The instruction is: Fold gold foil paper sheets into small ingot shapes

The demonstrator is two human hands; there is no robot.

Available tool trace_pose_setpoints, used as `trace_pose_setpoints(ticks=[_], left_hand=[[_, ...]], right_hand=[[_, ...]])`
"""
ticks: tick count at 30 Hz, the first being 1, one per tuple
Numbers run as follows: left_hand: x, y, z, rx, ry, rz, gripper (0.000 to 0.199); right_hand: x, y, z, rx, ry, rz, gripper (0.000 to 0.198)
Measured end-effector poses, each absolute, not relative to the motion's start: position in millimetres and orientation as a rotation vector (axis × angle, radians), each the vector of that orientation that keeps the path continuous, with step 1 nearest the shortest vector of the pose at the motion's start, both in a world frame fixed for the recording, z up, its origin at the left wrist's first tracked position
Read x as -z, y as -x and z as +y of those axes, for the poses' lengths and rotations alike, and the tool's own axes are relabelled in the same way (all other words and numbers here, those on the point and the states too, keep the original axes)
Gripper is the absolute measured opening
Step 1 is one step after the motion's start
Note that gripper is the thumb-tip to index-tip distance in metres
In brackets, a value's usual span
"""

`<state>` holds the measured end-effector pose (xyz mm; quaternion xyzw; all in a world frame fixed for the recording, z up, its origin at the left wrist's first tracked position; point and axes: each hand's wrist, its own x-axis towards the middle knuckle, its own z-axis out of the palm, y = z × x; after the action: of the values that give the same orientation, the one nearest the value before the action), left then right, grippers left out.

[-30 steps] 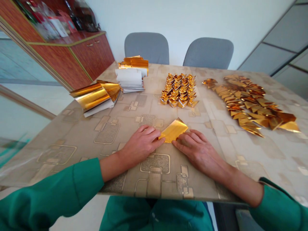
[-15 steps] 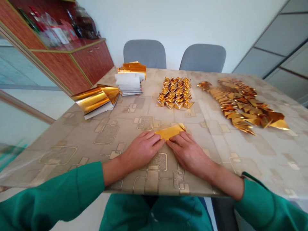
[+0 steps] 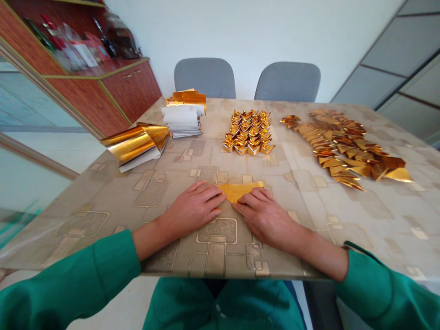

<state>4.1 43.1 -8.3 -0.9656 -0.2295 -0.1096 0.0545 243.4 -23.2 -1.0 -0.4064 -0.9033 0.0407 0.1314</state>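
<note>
A folded sheet of gold foil paper (image 3: 239, 190) lies on the table just in front of me, a flat strip with its lower corners under my fingers. My left hand (image 3: 195, 205) holds its left end, fingers together and thumb at the lower edge. At the right end my right hand (image 3: 266, 211) presses with curled fingers, the thumb hidden in part. Beyond the strip stand tight rows of folded gold paper ingots (image 3: 248, 133). A heap of flatter folded gold pieces (image 3: 347, 146) spreads to the right.
On the left lie a stack of white-backed foil sheets (image 3: 182, 120) and a curled bundle of gold foil (image 3: 134, 144). A patterned cloth covers the table (image 3: 151, 192). Two grey chairs (image 3: 205, 78) stand at the far edge, beside a wooden cabinet (image 3: 134, 89) holding bottles.
My left hand has shifted a little left along the strip, widening the gap between my hands. The strip now lies flatter and straighter, its right end lower.
</note>
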Motion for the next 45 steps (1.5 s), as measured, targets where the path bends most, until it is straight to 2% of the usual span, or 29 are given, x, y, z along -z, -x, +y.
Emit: trace_pose_setpoints(ticks=[7, 11, 17, 23, 29, 36, 38, 45], left_hand=[[0, -12, 38, 0.205, 2.910, -0.741, 0.036], [1, -9, 48, 0.274, 2.942, -0.704, 0.034], [6, -18, 60, 0.413, 3.002, -0.696, 0.027], [3, -41, 51, 0.401, 2.966, -0.788, 0.026], [2, -45, 51, 0.310, 2.857, -0.739, 0.019], [6, -40, 52, 0.311, 2.783, -0.674, 0.019], [6, -36, 55, 0.345, 2.835, -0.676, 0.023], [7, -28, 65, 0.607, 3.121, -0.679, 0.024]], right_hand=[[-7, -253, -12, -0.172, 1.099, -2.657, 0.029], [-17, -277, 1, -0.182, 1.013, -2.721, 0.032], [-16, -286, 11, -0.040, 1.015, -2.772, 0.026], [-10, -272, 16, 0.110, 1.090, -2.746, 0.019], [-12, -269, 18, 0.045, 1.153, -2.677, 0.038], [-11, -269, 18, 0.089, 1.181, -2.680, 0.024], [-10, -273, 21, 0.028, 1.139, -2.645, 0.017], [-7, -284, 27, -0.487, 0.740, -2.549, 0.012]])
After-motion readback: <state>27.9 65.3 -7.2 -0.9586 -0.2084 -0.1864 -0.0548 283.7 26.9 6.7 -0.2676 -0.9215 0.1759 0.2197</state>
